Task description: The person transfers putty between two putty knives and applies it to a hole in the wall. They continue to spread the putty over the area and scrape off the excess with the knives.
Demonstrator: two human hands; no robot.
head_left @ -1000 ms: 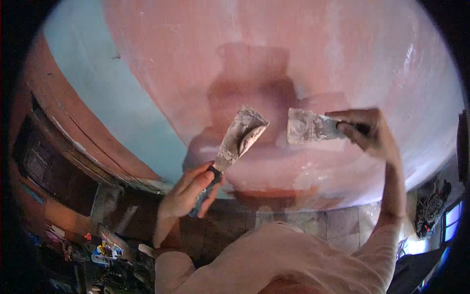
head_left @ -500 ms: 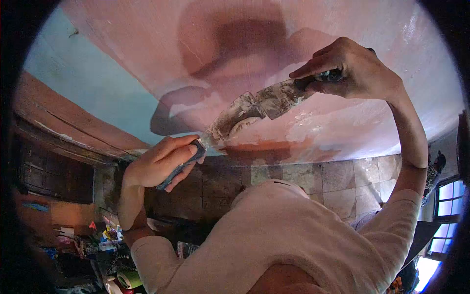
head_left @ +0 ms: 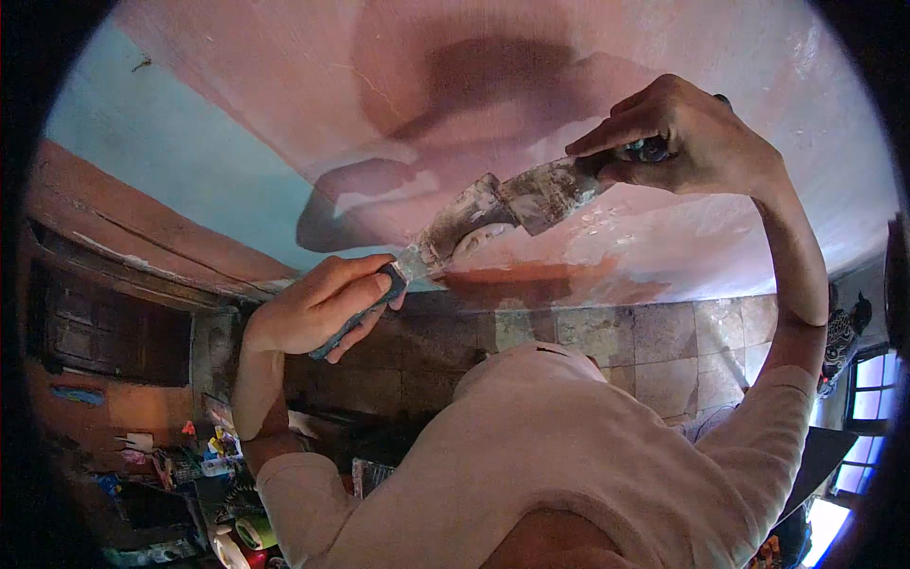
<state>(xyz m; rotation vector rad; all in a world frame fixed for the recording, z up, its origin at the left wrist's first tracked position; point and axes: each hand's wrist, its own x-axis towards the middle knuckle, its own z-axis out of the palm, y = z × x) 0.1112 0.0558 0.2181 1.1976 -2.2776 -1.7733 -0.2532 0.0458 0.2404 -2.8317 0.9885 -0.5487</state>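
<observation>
My left hand [head_left: 327, 303] is closed around the dark handle of a putty knife [head_left: 464, 220], whose smeared blade points up and to the right. My right hand [head_left: 678, 137] grips a second putty knife [head_left: 548, 194] by its dark handle, with the blade pointing left. The two blades meet or overlap near the middle of the view, in front of the wall. A pale lump of filler [head_left: 482, 239] shows at the lower edge of the left blade. Both blades carry dried, patchy residue.
Behind the knives is a pink wall [head_left: 284, 85] with a light blue band [head_left: 180, 142] and pale patches. Floor tiles [head_left: 654, 365] lie below. A dark wooden door or cabinet [head_left: 114, 322] and cluttered items [head_left: 223, 450] are at the left, windows [head_left: 872, 389] at the right.
My left hand and its knife have shifted slightly right in the view. The right hand and its blade have moved only slightly. The blades still meet.
</observation>
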